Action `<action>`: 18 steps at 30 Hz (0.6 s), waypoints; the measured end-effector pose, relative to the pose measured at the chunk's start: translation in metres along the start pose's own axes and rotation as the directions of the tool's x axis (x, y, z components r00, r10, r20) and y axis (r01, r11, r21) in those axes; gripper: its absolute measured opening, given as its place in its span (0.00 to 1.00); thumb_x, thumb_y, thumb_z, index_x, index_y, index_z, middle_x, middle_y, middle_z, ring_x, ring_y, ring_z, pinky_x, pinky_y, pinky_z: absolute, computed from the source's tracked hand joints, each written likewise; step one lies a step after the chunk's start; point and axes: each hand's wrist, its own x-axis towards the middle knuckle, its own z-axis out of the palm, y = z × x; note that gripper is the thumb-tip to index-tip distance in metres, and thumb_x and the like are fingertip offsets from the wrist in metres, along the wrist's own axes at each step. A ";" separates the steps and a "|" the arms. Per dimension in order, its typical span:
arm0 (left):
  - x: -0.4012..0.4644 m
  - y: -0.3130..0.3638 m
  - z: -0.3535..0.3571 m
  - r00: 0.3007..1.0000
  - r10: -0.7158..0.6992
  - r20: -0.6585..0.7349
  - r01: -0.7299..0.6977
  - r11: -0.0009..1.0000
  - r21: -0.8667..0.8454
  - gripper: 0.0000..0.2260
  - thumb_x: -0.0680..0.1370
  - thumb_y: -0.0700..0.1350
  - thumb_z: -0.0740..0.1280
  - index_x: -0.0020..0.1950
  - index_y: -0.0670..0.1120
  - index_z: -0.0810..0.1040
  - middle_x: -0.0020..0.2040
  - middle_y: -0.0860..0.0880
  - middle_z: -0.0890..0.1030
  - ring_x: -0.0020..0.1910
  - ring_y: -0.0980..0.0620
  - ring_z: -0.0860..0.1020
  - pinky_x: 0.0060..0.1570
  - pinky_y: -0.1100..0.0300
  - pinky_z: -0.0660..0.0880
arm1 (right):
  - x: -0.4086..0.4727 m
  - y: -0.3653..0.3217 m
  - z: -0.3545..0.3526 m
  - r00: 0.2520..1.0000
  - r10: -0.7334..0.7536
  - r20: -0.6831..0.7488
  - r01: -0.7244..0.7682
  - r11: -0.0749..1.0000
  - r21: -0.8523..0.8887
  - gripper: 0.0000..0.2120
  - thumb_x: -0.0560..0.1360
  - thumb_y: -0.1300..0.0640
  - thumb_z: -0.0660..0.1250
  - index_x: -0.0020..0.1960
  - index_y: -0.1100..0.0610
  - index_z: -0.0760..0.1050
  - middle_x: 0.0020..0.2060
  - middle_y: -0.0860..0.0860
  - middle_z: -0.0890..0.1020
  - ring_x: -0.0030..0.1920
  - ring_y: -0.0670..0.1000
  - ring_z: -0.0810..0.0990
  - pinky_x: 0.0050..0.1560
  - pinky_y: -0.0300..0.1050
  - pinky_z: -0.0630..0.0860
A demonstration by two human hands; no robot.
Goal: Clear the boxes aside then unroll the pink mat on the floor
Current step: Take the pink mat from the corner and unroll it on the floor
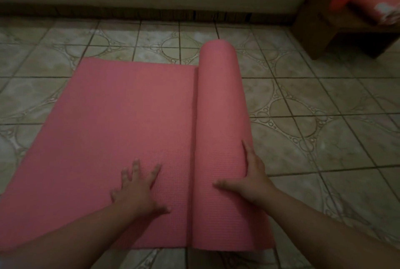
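Note:
The pink mat (112, 130) lies partly unrolled on the tiled floor, its flat part spreading to the left. The rolled part (220, 117) stands as a long cylinder running away from me, right of centre. My left hand (136, 190) rests flat on the unrolled surface, fingers spread. My right hand (251, 175) lies against the near right side of the roll, thumb over its top and fingers along its flank. No boxes are in view.
Patterned floor tiles (313, 121) stretch to the right of the roll. A dark wooden bench (337, 30) stands at the far right with a red and pink cushion (372, 2) on it. A wall with a dark skirting (129, 11) runs across the back.

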 end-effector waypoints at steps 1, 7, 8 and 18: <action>0.000 0.000 0.000 1.000 -0.006 -0.004 0.006 1.000 -0.004 0.56 0.56 0.72 0.71 0.71 0.70 0.36 0.76 0.48 0.30 0.76 0.39 0.39 0.67 0.33 0.58 | 0.000 0.000 0.001 1.000 -0.018 -0.016 0.018 1.000 -0.011 0.67 0.49 0.40 0.82 0.76 0.38 0.44 0.75 0.52 0.55 0.73 0.53 0.60 0.72 0.50 0.61; -0.001 0.000 0.001 0.999 -0.014 -0.031 0.014 1.000 0.001 0.56 0.56 0.72 0.71 0.72 0.69 0.36 0.76 0.47 0.31 0.76 0.38 0.40 0.68 0.35 0.60 | -0.001 -0.002 0.001 0.996 -0.077 -0.042 0.078 0.997 0.013 0.65 0.49 0.44 0.83 0.76 0.38 0.46 0.73 0.51 0.61 0.70 0.51 0.65 0.70 0.49 0.65; -0.001 -0.002 0.002 0.999 -0.016 -0.032 0.016 1.000 0.003 0.56 0.56 0.72 0.71 0.72 0.68 0.36 0.76 0.47 0.31 0.76 0.38 0.41 0.68 0.35 0.60 | -0.001 -0.003 0.002 0.995 -0.089 -0.041 0.090 0.996 0.020 0.65 0.49 0.45 0.83 0.76 0.38 0.46 0.73 0.51 0.61 0.69 0.50 0.66 0.70 0.49 0.65; -0.020 -0.064 0.013 0.997 -0.066 -0.048 0.066 0.998 -0.015 0.57 0.55 0.74 0.70 0.71 0.68 0.35 0.76 0.47 0.32 0.76 0.37 0.43 0.69 0.39 0.63 | -0.021 -0.029 0.045 0.988 -0.149 0.035 0.147 0.988 0.057 0.64 0.52 0.47 0.83 0.75 0.37 0.44 0.71 0.48 0.62 0.65 0.46 0.67 0.66 0.41 0.65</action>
